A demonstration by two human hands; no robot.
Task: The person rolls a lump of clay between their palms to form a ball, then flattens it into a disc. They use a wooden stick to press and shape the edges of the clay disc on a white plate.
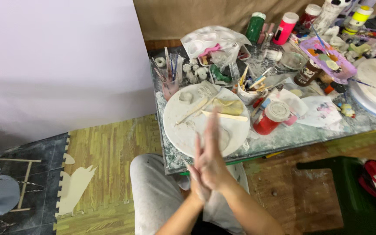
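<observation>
Clay-dusted palms press flat together, fingers straight and pointing toward the round white board (177, 124). The right hand (212, 159) lies over the left hand (198, 180), both forearms rising from the lap, just at the board's near edge. Whether anything sits between the palms I cannot tell. On the board lie a wooden stick (225, 115) and a yellowish clay piece (229, 106); a red jar (271, 117) stands beside the board.
</observation>
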